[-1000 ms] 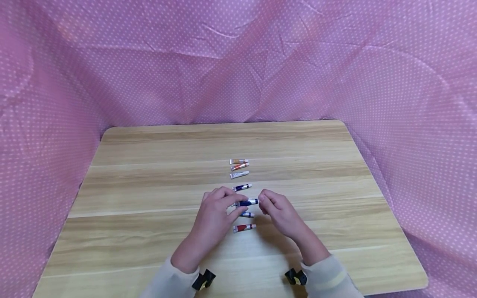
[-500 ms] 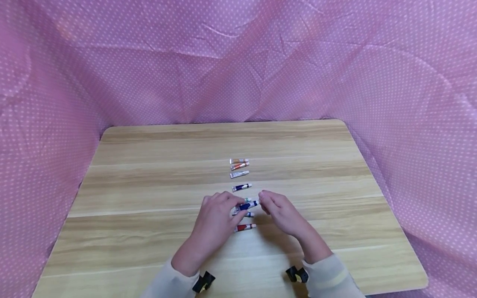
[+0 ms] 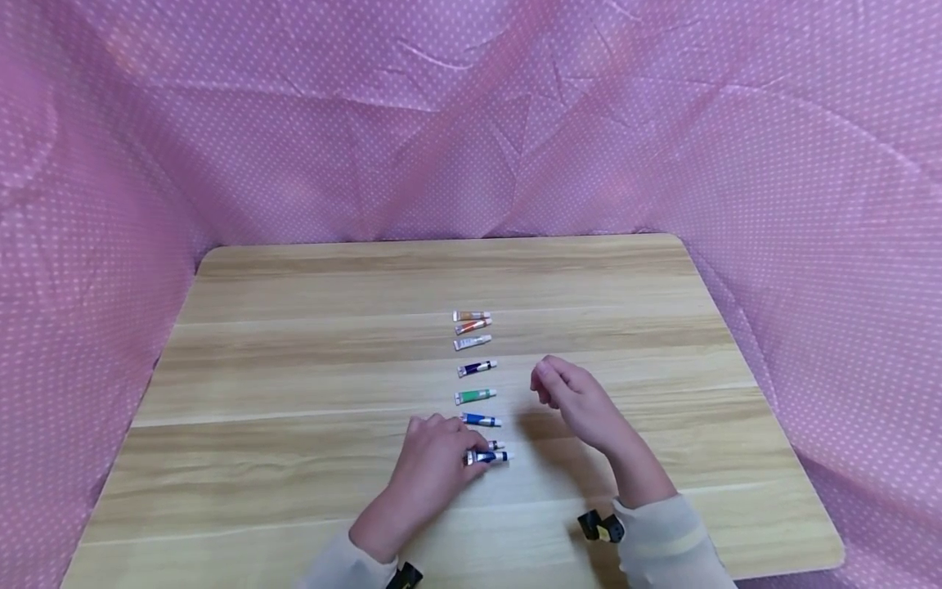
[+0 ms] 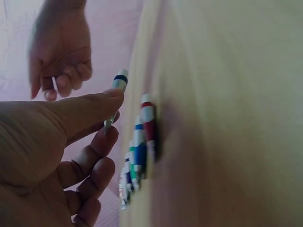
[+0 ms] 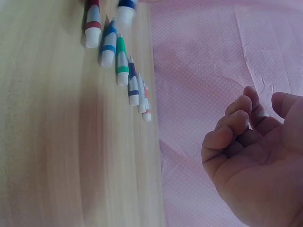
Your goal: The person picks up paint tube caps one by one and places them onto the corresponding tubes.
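Note:
Between thumb and fingers, my left hand [image 3: 434,454] pinches a small dark-blue paint tube [image 3: 491,457] with a white cap, cap pointing right. In the left wrist view that tube is held above the table, nearer than the red paint tube [image 4: 148,120]; in the head view it partly covers the red one. Just beyond lie a blue tube [image 3: 482,420], a green tube [image 3: 476,396] and a dark violet-blue tube [image 3: 477,369]. My right hand [image 3: 577,401] hovers to the right of the row, fingers loosely curled, with nothing in it.
At the far end of the row lie a silvery-white tube [image 3: 473,343], an orange-red tube [image 3: 473,326] and an ochre tube [image 3: 471,316], the last two close together. The wooden table [image 3: 294,360] has pink dotted cloth [image 3: 471,164] hanging behind and along both sides.
My left hand has brought the dark-blue tube toward the near end of the row, uncovering the green and blue tubes. The right hand has come away from its cap, moving right and slightly farther off.

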A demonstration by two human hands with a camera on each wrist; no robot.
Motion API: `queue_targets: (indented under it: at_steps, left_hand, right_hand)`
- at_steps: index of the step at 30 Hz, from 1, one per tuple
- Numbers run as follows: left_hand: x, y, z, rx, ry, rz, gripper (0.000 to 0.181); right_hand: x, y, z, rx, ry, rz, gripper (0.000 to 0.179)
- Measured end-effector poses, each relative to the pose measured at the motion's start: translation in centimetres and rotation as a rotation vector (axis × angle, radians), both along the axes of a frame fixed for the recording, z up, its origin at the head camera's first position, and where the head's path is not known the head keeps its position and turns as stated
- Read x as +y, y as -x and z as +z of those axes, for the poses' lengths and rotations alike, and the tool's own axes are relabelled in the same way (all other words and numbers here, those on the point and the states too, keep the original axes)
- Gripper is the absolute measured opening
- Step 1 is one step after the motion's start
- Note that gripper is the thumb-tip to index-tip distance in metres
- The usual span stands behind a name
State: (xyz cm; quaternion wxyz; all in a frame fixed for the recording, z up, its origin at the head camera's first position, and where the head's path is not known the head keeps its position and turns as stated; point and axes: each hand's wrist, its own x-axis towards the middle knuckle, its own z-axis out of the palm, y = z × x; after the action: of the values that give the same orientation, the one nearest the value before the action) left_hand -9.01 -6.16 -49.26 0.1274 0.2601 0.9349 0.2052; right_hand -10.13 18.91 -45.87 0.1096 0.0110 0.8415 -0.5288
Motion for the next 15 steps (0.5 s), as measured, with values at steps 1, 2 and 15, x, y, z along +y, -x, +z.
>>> queue_targets:
  at_steps: [1, 2, 15]
  left_hand:
    - [0.0, -0.1, -0.3, 0.002, 0.002, -0.008, 0.023]
    - [-0.1, -0.3, -0.5, 0.004, 0.005, -0.014, 0.023]
    - [-0.3, -0.9, -2.2, 0.019, 0.050, -0.050, 0.026]
  right_hand:
    - [0.0, -0.1, 0.0, -0.005, 0.001, 0.002, 0.041]
    - [0.0, -0.1, 0.0, -0.009, 0.001, 0.003, 0.042]
    - [-0.1, -0.3, -0.4, -0.032, 0.017, 0.005, 0.042]
